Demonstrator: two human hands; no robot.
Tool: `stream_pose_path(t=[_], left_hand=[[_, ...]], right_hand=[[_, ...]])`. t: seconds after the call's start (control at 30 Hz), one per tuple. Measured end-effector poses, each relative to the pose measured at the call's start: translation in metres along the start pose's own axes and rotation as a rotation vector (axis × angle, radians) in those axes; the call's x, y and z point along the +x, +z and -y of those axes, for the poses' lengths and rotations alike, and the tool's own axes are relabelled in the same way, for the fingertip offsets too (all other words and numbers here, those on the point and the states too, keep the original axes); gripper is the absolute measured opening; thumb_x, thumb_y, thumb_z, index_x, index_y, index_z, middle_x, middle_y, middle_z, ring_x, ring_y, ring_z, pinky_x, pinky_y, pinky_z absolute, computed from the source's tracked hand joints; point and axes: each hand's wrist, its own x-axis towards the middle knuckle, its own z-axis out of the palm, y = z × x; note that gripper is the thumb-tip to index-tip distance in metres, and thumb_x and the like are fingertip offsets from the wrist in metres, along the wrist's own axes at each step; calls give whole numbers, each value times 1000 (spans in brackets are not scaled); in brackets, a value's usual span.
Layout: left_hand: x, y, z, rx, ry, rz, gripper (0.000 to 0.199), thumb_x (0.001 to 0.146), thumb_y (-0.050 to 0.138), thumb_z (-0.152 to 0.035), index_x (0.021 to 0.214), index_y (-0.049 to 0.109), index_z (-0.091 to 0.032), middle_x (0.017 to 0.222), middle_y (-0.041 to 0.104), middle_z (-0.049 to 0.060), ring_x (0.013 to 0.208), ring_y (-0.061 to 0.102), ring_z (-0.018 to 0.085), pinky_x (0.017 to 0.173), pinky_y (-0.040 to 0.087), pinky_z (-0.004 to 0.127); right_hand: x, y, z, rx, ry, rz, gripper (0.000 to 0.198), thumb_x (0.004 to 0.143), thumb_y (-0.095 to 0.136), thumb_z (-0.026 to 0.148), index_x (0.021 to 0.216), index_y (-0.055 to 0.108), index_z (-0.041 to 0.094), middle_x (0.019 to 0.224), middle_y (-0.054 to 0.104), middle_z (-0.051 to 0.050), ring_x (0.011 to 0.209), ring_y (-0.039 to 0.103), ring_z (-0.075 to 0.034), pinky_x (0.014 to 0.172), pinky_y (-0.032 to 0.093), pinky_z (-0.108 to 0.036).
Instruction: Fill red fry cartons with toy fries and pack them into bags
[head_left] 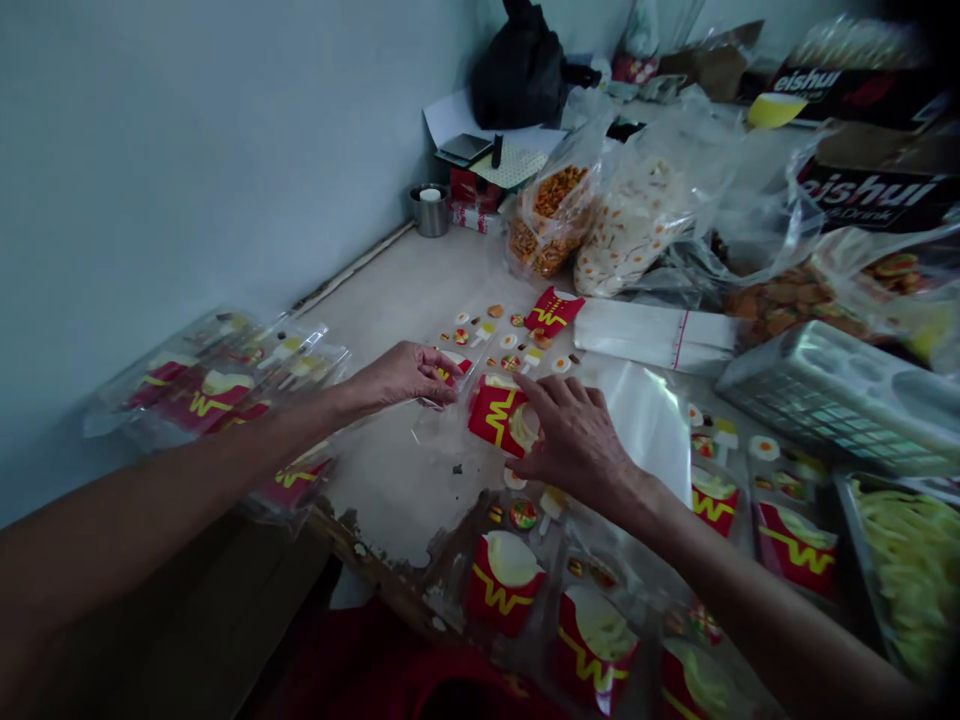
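Observation:
A red carton with a yellow zigzag and pale fries [495, 412] lies on its side at the middle of the table. My right hand [574, 430] curves over it, with thumb and fingers closed round its right end. Just left of it, my left hand [412, 375] pinches the edge of a clear plastic bag [420, 412]. Another red carton piece [452, 367] shows behind my left fingertips. Under my right wrist lies a stack of clear plastic sleeves [651, 415]. Several clear trays hold similar fries cartons [504, 585] along the near edge.
Packed clear bags [214, 395] are piled at the left by the wall. Bags of small pieces [551, 220] stand at the back. A tray of pale fries [911, 570] and an upturned plastic basket [847, 395] are at the right.

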Motion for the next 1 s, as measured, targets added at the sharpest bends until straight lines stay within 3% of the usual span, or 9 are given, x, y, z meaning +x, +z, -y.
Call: stream_pose_path(t=[0.13,0.3,0.47,0.63,0.83,1.0], left_hand=[[7,-7,-15,45,6,87,49,58,91,-29,104,74,-21,74,75,6,63,68,18,63,52,31],[6,-16,-30,163,-9,173,46,60,88,-31,103,75,-21,68,73,6,58,66,20,56,46,29],[4,-16,-36,224,35,142,48,62,88,-32,107,77,-19,64,71,6,56,65,20,55,46,29],[8,-9,-30,166,34,122,63,65,86,-34,125,70,-21,76,76,8,66,71,21,63,53,30],[6,-5,-33,304,-3,130,62,73,80,-34,132,66,-21,76,77,6,68,70,17,66,53,28],[9,2,-29,287,-48,119,56,76,77,-32,130,67,-21,79,77,5,71,70,16,70,53,28]], right_hand=[[13,-6,-2,-34,21,-113,99,74,78,52,156,28,26,131,57,-15,115,47,-38,94,36,-50],[21,-9,-2,-78,46,-153,98,77,76,49,157,26,23,133,56,-17,116,46,-38,95,35,-51],[19,-2,-6,-46,33,-97,98,72,78,53,153,32,22,132,56,-16,115,46,-37,95,36,-50],[24,1,-8,10,64,-112,96,72,77,58,151,38,19,134,56,-18,117,47,-37,97,35,-50],[15,6,-14,174,-88,93,101,58,87,49,146,46,22,129,61,-12,111,53,-34,97,37,-49],[14,7,-25,180,-150,111,103,60,86,47,150,43,20,134,58,-12,117,50,-34,99,37,-46]])
